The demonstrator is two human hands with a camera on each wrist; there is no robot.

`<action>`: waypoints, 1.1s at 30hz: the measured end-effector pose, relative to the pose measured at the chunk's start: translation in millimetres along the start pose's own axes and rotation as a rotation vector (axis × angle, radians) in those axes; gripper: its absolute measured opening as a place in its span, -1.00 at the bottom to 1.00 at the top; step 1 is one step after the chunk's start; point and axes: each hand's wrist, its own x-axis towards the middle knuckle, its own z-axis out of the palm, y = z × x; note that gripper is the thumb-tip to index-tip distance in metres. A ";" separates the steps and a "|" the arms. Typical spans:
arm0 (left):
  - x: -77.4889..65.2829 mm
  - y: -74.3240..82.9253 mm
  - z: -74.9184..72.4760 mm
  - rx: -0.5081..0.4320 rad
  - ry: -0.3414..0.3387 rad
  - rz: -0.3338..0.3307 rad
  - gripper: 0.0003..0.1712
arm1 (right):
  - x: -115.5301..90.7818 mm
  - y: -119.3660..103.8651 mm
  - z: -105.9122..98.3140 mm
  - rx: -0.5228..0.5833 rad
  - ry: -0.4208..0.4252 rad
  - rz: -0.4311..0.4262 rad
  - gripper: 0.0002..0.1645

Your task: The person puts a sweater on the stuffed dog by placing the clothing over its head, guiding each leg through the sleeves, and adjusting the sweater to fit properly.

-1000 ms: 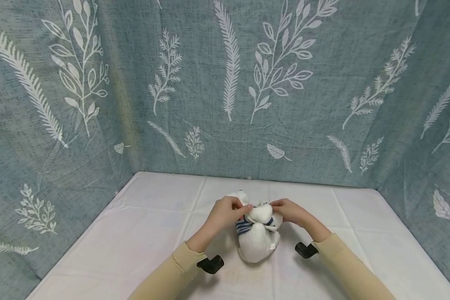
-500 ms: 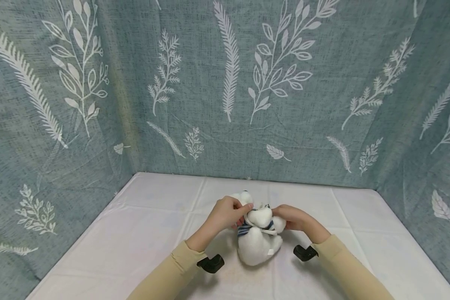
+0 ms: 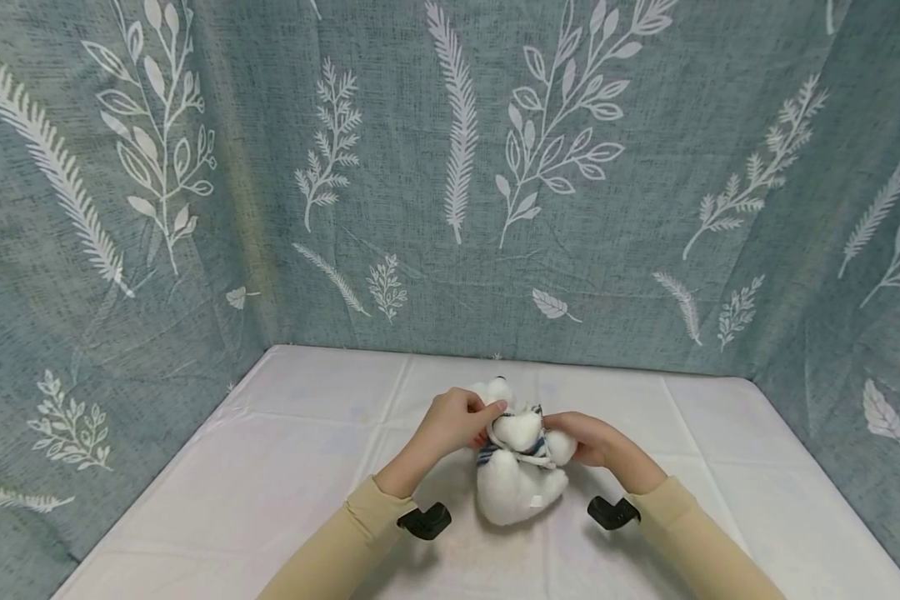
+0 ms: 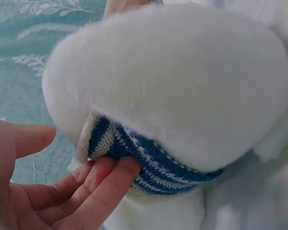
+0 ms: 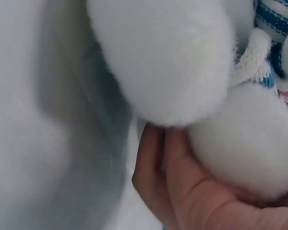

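A white plush toy (image 3: 510, 492) in a blue-and-white striped knit garment (image 4: 158, 165) lies between both hands on the table. My left hand (image 3: 456, 419) grips its left side; in the left wrist view the fingers (image 4: 113, 179) press the knit's edge while the thumb stands apart. At the toy's right side, my right hand (image 3: 591, 439) holds a round white limb (image 5: 247, 139), its fingers (image 5: 177, 148) curled behind it. A pale knit tie crosses the toy's middle. A small white tag shows low on its body. The toy's far end is partly hidden by my left hand.
A white cloth (image 3: 292, 450) covers the table. Grey-green curtains (image 3: 420, 167) with white leaf prints rise at the back and both sides. Black wrist mounts (image 3: 425, 522) stick out below both cuffs, close to the tabletop.
My right hand has moved slightly down and outward with the limb. The toy has turned a little, its far end shifting to the right. My left hand has hardly moved.
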 end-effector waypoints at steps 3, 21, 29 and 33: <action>2.9 -1.6 -0.5 -0.008 0.006 -0.002 -0.50 | -1.6 -0.1 0.0 0.036 0.013 -0.027 -0.43; 3.8 2.8 -2.9 0.042 0.085 0.063 -0.55 | -17.3 -11.3 21.9 0.031 0.316 -0.205 -0.56; 4.3 0.9 0.8 0.007 0.142 0.076 -0.58 | -17.5 -11.7 29.4 -0.057 0.536 -0.295 -0.64; 5.2 -2.0 3.2 -0.015 0.163 0.090 -0.61 | -15.8 -7.9 29.0 -0.067 0.563 -0.377 -0.64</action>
